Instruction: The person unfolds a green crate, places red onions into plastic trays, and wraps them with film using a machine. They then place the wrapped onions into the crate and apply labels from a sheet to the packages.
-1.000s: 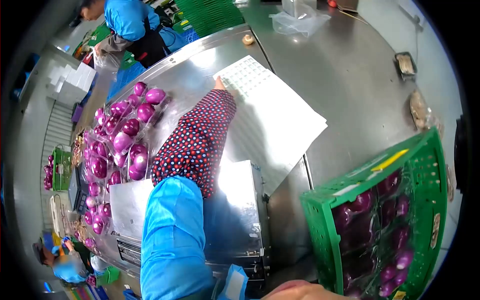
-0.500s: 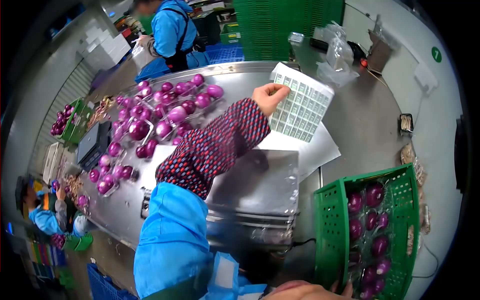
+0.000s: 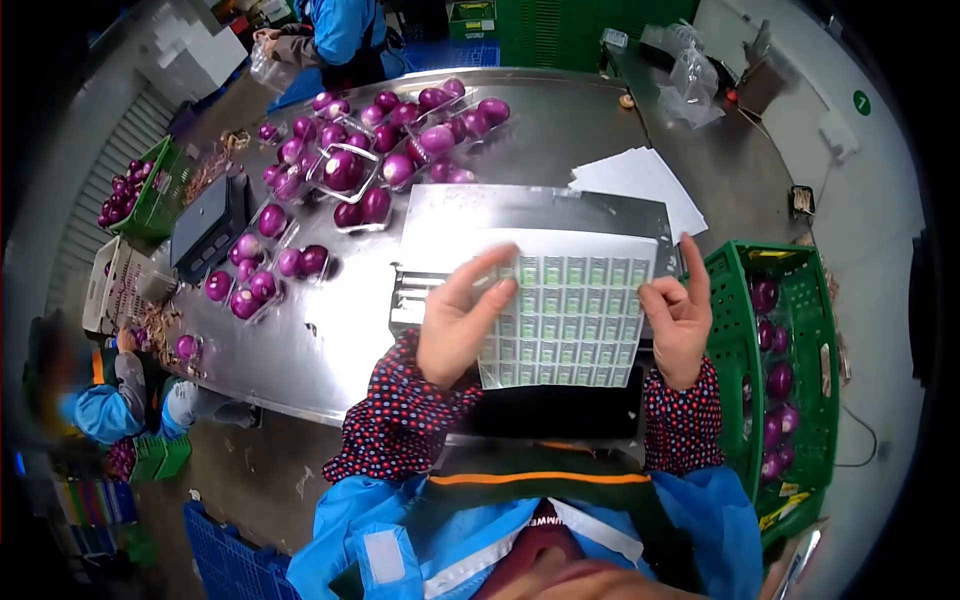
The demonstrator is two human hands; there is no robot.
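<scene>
A sheet of small green-and-white labels [image 3: 570,315] is held up in front of my body, over the near part of a metal device [image 3: 540,205]. My left hand [image 3: 465,315] pinches its left edge between thumb and fingers. At the right edge, my right hand [image 3: 680,320] grips the sheet with thumb and a bent finger, the index finger pointing up. White paper sheets [image 3: 645,190] lie behind, to the right. Red onions in clear trays [image 3: 345,170] spread over the steel table [image 3: 350,355] at the left.
A green crate [image 3: 715,330] with packed onions stands at the right. At the left are a dark scale [image 3: 208,225] and a green crate of onions [image 3: 165,190]. One co-worker [image 3: 345,40] stands behind the table, another [image 3: 110,400] at the left. Plastic bags [image 3: 692,85] lie at the back right.
The label sheet has come from the back right to in front of my body. My left hand, earlier hidden or unclear, now holds it too. The view has shifted, and my upper body shows more.
</scene>
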